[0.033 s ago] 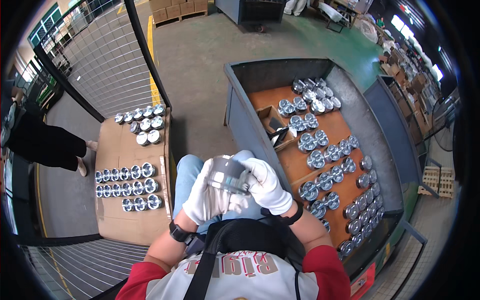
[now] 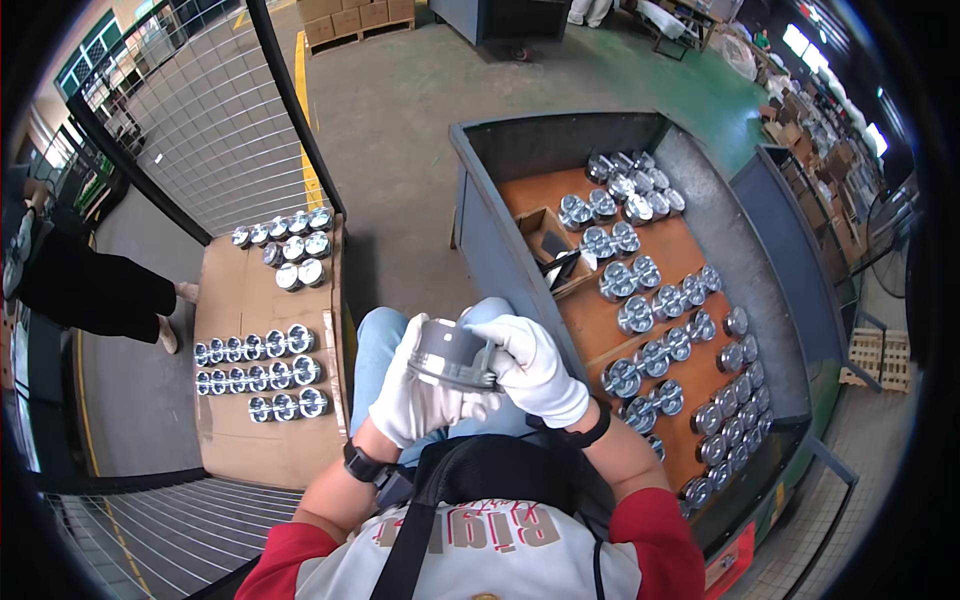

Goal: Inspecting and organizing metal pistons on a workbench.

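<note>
A metal piston point(image 2: 447, 345) with a dark grey skirt and a shiny grooved band is held over my lap. My white-gloved left hand point(image 2: 405, 400) wraps its left side and underside. On the other side, my gloved right hand point(image 2: 535, 372) has its fingers closed against the piston's edge. A narrow greyish piece shows by the right fingertips; whether it belongs to the piston I cannot tell. To my right, many shiny pistons point(image 2: 622, 378) sit in rows in a grey metal bin point(image 2: 470, 190). More pistons point(image 2: 285, 376) stand in rows on cardboard to my left.
The cardboard-covered surface point(image 2: 225, 440) has wire mesh panels point(image 2: 215, 110) at its far and near ends. A small open box point(image 2: 535, 225) with dark items lies inside the bin. At the left, a person in dark trousers point(image 2: 100, 275) stands beyond the cardboard. Stacked cartons point(image 2: 345, 22) stand far off.
The piston has tilted slightly in my hands, so its grey skirt shows more plainly. My right fingers have shifted a little along its edge.
</note>
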`<state>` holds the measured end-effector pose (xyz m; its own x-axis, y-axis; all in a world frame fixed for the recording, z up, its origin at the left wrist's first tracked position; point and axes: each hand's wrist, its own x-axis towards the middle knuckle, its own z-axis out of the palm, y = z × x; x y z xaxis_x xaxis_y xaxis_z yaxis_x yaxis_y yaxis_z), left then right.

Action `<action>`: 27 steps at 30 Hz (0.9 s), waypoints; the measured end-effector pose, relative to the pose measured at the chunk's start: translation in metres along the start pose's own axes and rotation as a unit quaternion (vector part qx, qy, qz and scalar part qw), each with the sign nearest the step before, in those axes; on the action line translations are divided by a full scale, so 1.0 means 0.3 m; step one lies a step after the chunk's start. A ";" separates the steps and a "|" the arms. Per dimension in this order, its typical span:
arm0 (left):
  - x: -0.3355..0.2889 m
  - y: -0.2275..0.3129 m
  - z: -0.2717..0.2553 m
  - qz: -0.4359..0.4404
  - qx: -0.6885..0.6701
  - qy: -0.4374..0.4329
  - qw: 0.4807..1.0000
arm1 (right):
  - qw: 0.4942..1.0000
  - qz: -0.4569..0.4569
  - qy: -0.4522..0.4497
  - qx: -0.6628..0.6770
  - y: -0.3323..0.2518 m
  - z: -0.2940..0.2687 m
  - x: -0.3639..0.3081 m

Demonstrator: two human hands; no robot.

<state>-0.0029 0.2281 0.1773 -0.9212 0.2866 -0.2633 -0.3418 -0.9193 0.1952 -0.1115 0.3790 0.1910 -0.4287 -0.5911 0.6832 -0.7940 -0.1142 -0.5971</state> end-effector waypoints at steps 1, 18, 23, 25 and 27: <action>0.008 -0.001 -0.023 -0.016 -0.052 -0.041 0.998 | 0.999 0.016 -0.032 0.011 -0.002 -0.007 0.003; -0.038 -0.016 0.019 0.186 0.009 0.068 0.980 | 0.999 0.019 -0.045 -0.011 -0.070 0.000 0.031; -0.049 -0.023 0.006 0.190 0.077 0.070 0.976 | 0.998 0.043 -0.036 -0.004 -0.039 0.002 0.009; -0.059 -0.031 0.018 0.205 0.099 0.049 0.973 | 0.997 0.058 -0.048 0.005 -0.033 0.000 0.003; -0.071 -0.028 0.008 0.204 0.126 -0.024 0.971 | 0.995 0.074 -0.060 0.013 -0.025 0.002 -0.004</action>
<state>0.0190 0.2303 0.1835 -0.9950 -0.0688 -0.0724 0.0234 -0.8656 0.5003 -0.1048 0.3800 0.1943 -0.4840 -0.6947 0.5322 -0.7140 -0.0382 -0.6991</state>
